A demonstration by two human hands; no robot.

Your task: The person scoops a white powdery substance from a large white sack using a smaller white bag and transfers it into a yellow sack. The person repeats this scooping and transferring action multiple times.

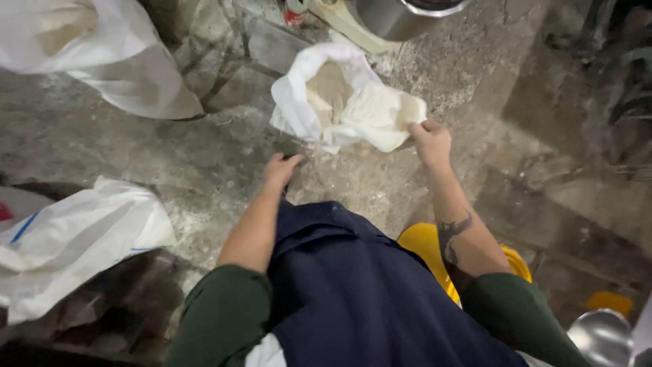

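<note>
Down on the rough concrete floor [170, 156], a white woven sack [343, 98] stands open with a pale, flour-like powder showing inside its mouth. The right hand [430, 141] has its grip pinched on the folded-over rim of that sack at the near right side, fingers closed on the cloth. The left hand [281, 168] is near the sack's lower left corner but apart from it, fingers curled downward toward the floor; whether they press on anything I cannot tell, and it holds nothing that shows. By my reading, the step in hand is taking hold of the sack's mouth, with only one side gripped so far. A sound next move would call for the left hand to catch the opposite rim, so the mouth stays level and the powder does not spill when the sack shifts. Around it lie another white sack [75, 238] at the left, a third white bag [102, 54] at the upper left, a steel pot [401, 15] beyond, a yellow stool [424, 248] under the right forearm, and a steel bowl [601, 336] at the lower right.
</note>
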